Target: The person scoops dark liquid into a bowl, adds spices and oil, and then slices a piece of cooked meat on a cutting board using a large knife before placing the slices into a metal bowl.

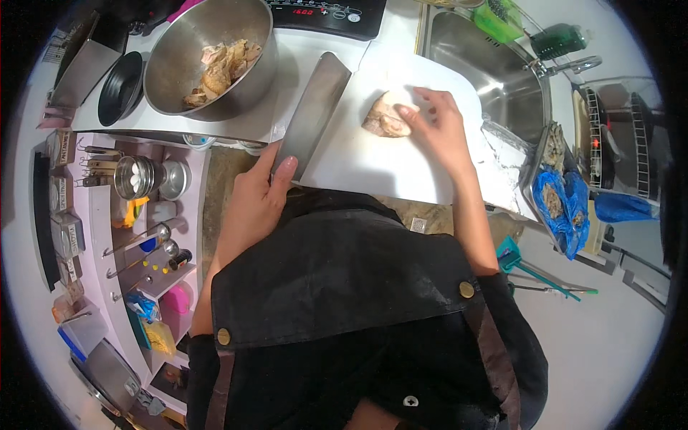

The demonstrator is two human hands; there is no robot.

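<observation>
My left hand (258, 191) grips a broad metal cleaver (317, 107) near its lower end, with the thumb over the blade. The blade slants up and away along the left side of a white cutting board (371, 166). On the board lies a piece of pale, cooked-looking chicken (382, 115). My right hand (438, 126) is at the chicken's right end, thumb on top of the meat and index fingertip at its far edge. The other fingers are bent and apart from it. The cleaver's handle is hidden in my left hand.
A deep steel pot (263, 91) with chicken pieces stands left of the cleaver, beside black bowls (121, 88). An induction cooker (328, 21) is behind. To the right are a steel sink (462, 48) and a tray with blue plastic bags (564, 209). Shelves (166, 279) stand at left.
</observation>
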